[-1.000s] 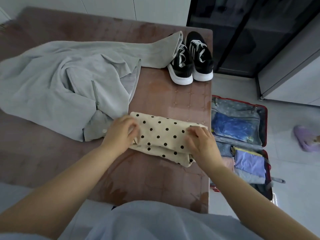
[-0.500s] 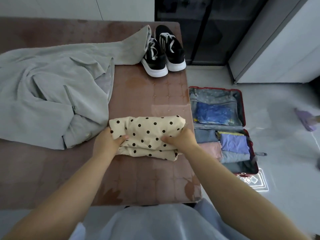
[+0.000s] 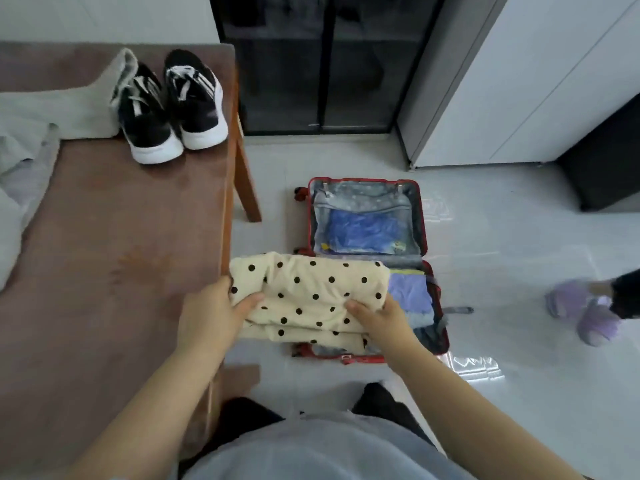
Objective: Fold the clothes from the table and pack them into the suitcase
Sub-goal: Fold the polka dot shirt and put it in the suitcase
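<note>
Your left hand and right hand grasping the folded polka-dot garment at mid-frame, fingers clamped on its two ends, thumbs on top, bundle held past the tabletop edge, above the open red suitcase on the floor.

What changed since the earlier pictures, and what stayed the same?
The left hand and right hand carried the folded polka-dot garment off the table, rightward, to above the open suitcase. Their grip on it stayed; the shoes and grey jacket did not move.
</note>
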Available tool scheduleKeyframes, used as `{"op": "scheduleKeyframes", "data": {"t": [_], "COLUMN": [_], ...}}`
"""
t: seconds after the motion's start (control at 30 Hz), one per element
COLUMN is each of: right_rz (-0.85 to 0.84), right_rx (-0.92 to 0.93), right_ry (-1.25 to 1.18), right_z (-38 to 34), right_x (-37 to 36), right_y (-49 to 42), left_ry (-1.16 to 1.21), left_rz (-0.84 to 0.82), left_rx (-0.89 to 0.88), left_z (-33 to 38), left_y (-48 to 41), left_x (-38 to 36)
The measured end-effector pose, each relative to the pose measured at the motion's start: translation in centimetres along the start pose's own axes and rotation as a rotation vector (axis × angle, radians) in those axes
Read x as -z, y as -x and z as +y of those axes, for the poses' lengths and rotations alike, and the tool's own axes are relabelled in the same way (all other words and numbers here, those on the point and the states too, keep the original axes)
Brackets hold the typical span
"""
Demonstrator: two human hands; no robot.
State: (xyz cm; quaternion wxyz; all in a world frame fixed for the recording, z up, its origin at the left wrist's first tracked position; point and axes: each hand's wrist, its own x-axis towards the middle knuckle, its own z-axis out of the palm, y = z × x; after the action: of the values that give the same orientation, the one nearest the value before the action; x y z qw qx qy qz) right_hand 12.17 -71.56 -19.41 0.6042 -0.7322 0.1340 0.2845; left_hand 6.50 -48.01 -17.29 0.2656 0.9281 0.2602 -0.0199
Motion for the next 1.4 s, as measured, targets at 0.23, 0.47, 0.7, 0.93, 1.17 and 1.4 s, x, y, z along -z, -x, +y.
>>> {"op": "scheduleKeyframes", "data": {"t": [0.23,0.47,0.7,0.93,1.17,1.4], "right_rz": [0.060,0.103,0.119,0.052,0.264,-0.319], "right_rx": [-0.230,-0.307,-0.167,-0.036,0.393,0.047], "right_ry": [-0.047,-0.083,0.034,0.117,1.070,1.435], "right_z": [5.7,11.5,20.0,31.1,41.1,35.5], "right_x": [20.0,23.7,20.9,14.9,10.6,12.6], "right_y": [-2.9,-10.0,-27.8,-45.7,-54.4,-45.0], "left_ry": [0.281,0.328,0.277,0.455,-0.278,-0.572], "left_rz": [-0.431,-0.552,-0.381,-0.137,-0.145,-0.606], "left_rx": [0.170,0.260,0.267,0.344,-0.013,0.017], "left_z": [12.6,12.3,6.7,-3.0,-9.6,-4.1], "left_y": [3.5,-0.2,-10.8,-21.1,-23.8,-18.2], "left_x": [-16.7,-26.1,-40.1,-54.1,-65.2,-57.5]}}
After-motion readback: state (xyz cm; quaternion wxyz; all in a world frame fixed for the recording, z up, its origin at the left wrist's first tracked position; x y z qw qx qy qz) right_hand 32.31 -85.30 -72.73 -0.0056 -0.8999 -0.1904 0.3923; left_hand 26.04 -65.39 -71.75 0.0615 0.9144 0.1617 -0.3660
